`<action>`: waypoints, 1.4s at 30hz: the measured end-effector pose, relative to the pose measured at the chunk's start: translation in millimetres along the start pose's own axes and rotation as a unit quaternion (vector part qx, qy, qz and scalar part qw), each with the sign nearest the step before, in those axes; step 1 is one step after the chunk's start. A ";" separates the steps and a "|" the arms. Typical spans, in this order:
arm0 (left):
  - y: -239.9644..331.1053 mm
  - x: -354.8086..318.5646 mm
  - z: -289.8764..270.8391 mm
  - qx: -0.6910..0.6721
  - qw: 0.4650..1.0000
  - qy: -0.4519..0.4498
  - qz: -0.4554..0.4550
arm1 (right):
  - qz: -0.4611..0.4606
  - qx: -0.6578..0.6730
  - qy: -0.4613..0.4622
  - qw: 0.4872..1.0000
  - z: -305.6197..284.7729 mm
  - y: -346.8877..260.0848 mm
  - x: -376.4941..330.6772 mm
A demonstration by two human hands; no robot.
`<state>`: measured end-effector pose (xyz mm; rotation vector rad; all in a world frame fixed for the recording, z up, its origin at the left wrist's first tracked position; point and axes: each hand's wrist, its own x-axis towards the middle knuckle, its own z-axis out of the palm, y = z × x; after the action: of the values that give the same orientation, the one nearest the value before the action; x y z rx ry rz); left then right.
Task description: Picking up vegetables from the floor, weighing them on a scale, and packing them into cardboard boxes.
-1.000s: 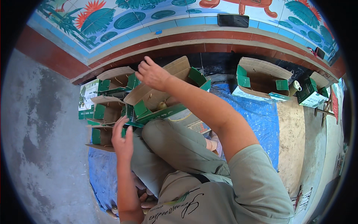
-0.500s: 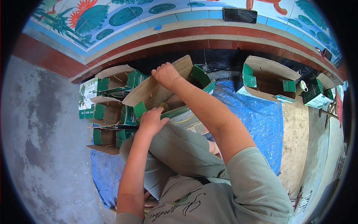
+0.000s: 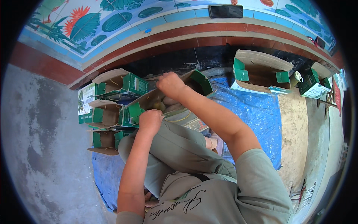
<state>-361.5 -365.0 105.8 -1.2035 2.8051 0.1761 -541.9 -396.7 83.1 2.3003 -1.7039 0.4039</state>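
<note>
An open cardboard box (image 3: 197,80) with green flaps lies tilted in front of my knees, with roundish brown-green fruit (image 3: 159,106) inside. My right hand (image 3: 171,84) grips the box's far wall from above, fingers curled over the edge. My left hand (image 3: 150,120) is closed on the near edge of the same box, next to a green flap (image 3: 131,114). My bent knee (image 3: 175,142) in grey-green trousers sits just below the box.
Several open cardboard boxes (image 3: 106,114) with green flaps are stacked at the left. Another open box (image 3: 261,72) lies at the upper right, with a tape roll (image 3: 296,78) and a small green box (image 3: 312,86) beside it. A blue tarp (image 3: 257,115) covers the floor. A dark phone (image 3: 225,11) rests on the painted ledge.
My left hand has risen from the lower left flap to the near edge of the tilted box. My right hand has stayed on the far wall.
</note>
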 end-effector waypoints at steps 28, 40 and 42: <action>269.9 -6.6 41.0 -0.044 0.848 -0.092 0.520 | 0.468 -0.108 -0.160 0.862 -176.6 88.0 -496.3; 49.0 39.3 -41.9 -0.202 0.931 0.287 0.104 | 0.439 0.010 0.060 0.896 -116.5 104.2 -380.8; 12.6 29.8 -39.1 -0.176 0.931 0.309 0.081 | 0.393 0.055 0.072 0.915 -82.9 80.6 -333.4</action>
<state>-392.4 -383.1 141.8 -1.2682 3.5495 0.3859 -717.7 -93.7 41.4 1.4830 -2.5123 0.8028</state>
